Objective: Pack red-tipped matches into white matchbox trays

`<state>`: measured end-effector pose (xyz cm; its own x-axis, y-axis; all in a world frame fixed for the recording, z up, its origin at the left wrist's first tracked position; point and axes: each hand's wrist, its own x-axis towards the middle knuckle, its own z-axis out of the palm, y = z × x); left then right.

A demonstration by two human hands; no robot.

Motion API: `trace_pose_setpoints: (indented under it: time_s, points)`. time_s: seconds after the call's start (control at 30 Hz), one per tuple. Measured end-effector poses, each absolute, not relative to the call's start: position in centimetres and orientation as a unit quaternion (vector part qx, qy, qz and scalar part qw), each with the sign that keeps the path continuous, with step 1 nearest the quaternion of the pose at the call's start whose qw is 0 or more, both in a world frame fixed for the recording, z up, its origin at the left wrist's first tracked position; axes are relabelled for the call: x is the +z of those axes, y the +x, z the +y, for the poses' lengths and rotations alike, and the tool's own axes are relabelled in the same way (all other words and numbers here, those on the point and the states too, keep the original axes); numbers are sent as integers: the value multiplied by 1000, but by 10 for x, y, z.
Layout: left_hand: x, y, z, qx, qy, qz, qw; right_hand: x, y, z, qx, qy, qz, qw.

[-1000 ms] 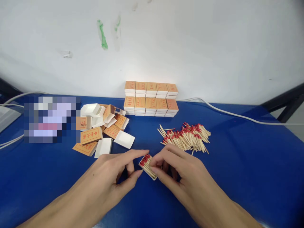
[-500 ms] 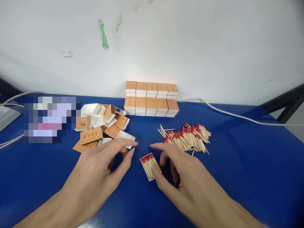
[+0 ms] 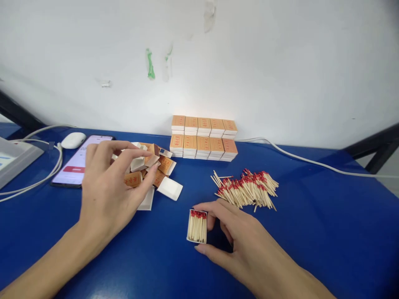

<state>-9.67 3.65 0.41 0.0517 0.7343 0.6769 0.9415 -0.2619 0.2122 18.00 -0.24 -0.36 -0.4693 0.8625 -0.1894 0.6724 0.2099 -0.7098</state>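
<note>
A white matchbox tray filled with red-tipped matches (image 3: 197, 226) lies on the blue table (image 3: 311, 232). My right hand (image 3: 232, 238) grips the tray's right side between forefinger and thumb. My left hand (image 3: 109, 187) hovers over a heap of orange matchbox sleeves and white trays (image 3: 154, 170), fingers curled and spread, thumb close to an orange sleeve (image 3: 133, 179); nothing is in it. A loose pile of matches (image 3: 247, 189) lies just beyond my right hand.
Two rows of stacked matchboxes (image 3: 203, 138) stand against the white wall. A phone (image 3: 76, 166), a white mouse (image 3: 73, 140) and cables lie at the left, with a grey device (image 3: 12, 155) at the edge. A white cable (image 3: 311, 160) crosses the right.
My left hand let go of the filled tray and moved left and away to the heap of sleeves. My right hand turned the tray straight and keeps hold of it. The view shifted.
</note>
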Motion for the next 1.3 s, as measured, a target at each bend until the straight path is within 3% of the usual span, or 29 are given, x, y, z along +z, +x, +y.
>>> trace_pose_setpoints:
  time_s: [0.3, 0.57, 1.03, 1.3]
  points:
    - [-6, -104, 31, -265, -869, -418, 9, -6, 162, -4, 400, -480, -770, 130]
    - [-8, -108, 35, -190, -915, -352, 46, -1, 157, -8, 409, -503, -749, 138]
    - [5, -110, 24, -260, -883, -371, 126, 5, 143, -3, 405, -496, -753, 150]
    - [-7, -100, 32, -190, -884, -410, 124, 3, 140, -1, 397, -487, -763, 153]
